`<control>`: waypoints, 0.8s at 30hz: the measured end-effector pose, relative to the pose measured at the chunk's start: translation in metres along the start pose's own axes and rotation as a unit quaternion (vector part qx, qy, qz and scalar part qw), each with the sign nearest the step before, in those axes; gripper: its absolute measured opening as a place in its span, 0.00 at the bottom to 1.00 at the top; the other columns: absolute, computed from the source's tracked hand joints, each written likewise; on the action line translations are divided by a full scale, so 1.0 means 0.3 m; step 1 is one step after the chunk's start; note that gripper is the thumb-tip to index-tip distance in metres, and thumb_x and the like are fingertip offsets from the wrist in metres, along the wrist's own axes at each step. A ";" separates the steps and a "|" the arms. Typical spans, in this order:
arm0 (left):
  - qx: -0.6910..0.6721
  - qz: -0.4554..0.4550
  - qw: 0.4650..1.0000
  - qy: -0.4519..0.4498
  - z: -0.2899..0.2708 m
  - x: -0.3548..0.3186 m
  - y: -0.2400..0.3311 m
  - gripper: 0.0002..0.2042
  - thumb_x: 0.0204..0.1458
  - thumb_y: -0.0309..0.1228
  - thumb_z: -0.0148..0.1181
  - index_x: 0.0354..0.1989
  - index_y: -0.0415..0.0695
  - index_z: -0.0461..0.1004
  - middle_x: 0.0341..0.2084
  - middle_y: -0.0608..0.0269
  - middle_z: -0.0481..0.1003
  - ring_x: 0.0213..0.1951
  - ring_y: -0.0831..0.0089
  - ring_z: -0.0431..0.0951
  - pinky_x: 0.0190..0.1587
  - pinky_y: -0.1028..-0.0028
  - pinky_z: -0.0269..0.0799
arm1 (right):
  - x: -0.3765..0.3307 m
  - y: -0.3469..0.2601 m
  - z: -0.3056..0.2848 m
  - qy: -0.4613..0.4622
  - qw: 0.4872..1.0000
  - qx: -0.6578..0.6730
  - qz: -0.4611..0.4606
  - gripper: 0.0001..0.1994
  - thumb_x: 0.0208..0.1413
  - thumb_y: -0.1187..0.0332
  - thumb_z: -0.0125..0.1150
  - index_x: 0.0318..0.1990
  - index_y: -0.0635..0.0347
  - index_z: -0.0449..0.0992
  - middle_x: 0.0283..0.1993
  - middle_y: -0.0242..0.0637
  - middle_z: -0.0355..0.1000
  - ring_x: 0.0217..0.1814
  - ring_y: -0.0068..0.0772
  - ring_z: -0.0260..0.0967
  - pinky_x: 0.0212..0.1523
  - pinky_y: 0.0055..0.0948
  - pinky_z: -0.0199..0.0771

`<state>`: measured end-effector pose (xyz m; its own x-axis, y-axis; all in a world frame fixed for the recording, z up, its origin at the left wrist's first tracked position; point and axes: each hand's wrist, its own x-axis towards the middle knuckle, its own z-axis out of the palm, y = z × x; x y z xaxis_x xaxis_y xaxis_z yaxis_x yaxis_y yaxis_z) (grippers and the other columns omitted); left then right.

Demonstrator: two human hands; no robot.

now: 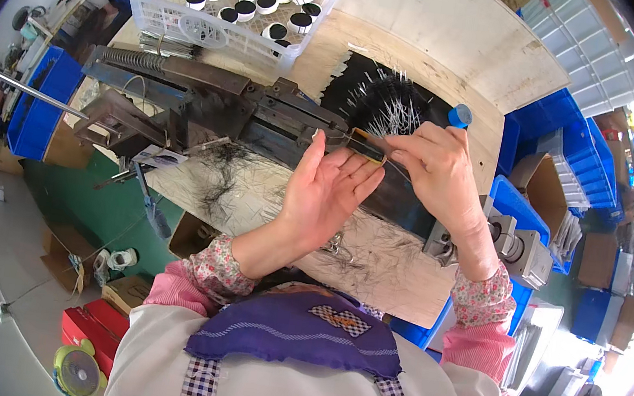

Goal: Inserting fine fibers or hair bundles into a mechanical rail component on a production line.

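My left hand [324, 191] is raised palm-up with its fingers spread, and a small dark brush head with a gold band [365, 145] lies across the fingertips. My right hand [439, 169] pinches the same brush head from the right. Both hands hover just in front of the dark metal press machine [210, 102] on the wooden workbench [372, 264]. Behind the hands lies a black pile of brush pieces with pale bristles [384, 99]. Loose dark hairs [225, 171] are scattered on the bench under my left wrist.
A white plastic basket [219, 28] with several round black-and-white caps stands at the back of the bench. A small blue cap [460, 116] sits near the pile. Blue crates [569, 142] stack at the right, another blue bin [39, 104] at the left. Cardboard boxes and a red box [92, 325] lie on the floor.
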<state>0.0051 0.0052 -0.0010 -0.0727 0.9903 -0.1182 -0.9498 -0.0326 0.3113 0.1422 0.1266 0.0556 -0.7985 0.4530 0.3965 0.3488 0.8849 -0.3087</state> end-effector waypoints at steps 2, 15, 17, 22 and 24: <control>0.002 -0.001 1.000 -0.001 -0.007 0.001 -0.001 0.35 0.62 0.56 0.33 0.58 0.30 0.59 0.57 0.48 0.64 0.62 0.60 0.61 0.67 0.64 0.52 | -0.002 -0.013 -0.002 0.005 1.000 -0.009 -0.007 0.08 0.43 0.74 0.63 0.34 0.52 0.81 0.26 0.29 0.68 0.32 0.32 0.68 0.43 0.33 0.59; -0.005 0.026 1.000 0.017 0.001 -0.009 0.010 0.36 0.61 0.58 0.33 0.59 0.32 0.57 0.56 0.50 0.64 0.61 0.59 0.61 0.68 0.63 0.49 | 0.035 -0.001 0.034 -0.023 0.997 0.071 0.022 0.06 0.47 0.71 0.64 0.34 0.52 0.81 0.26 0.31 0.70 0.31 0.33 0.68 0.43 0.31 0.59; -0.002 0.027 1.000 0.012 0.005 -0.011 0.017 0.36 0.61 0.58 0.33 0.59 0.31 0.57 0.55 0.49 0.64 0.61 0.59 0.61 0.69 0.63 0.48 | 0.035 -0.008 0.022 -0.034 0.998 0.050 0.029 0.06 0.47 0.70 0.64 0.34 0.52 0.81 0.26 0.31 0.70 0.31 0.33 0.68 0.44 0.32 0.59; 0.000 0.010 1.000 0.013 0.002 -0.011 0.020 0.37 0.61 0.58 0.33 0.60 0.31 0.56 0.56 0.47 0.63 0.62 0.59 0.61 0.69 0.63 0.48 | 0.030 -0.021 0.020 -0.035 0.999 0.019 0.022 0.06 0.47 0.71 0.63 0.34 0.51 0.81 0.26 0.31 0.69 0.32 0.34 0.68 0.46 0.34 0.60; 0.015 0.012 1.000 0.007 0.006 -0.011 0.019 0.37 0.61 0.58 0.33 0.60 0.31 0.56 0.56 0.47 0.62 0.62 0.59 0.60 0.69 0.63 0.48 | 0.027 -0.019 0.019 -0.032 0.999 0.019 0.020 0.06 0.47 0.71 0.63 0.34 0.51 0.81 0.26 0.31 0.69 0.32 0.34 0.68 0.46 0.34 0.60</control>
<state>0.0005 0.0018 0.0027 -0.0997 0.9873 -0.1239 -0.9382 -0.0519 0.3422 0.1311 0.1246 0.0556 -0.8142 0.4790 0.3280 0.3629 0.8610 -0.3564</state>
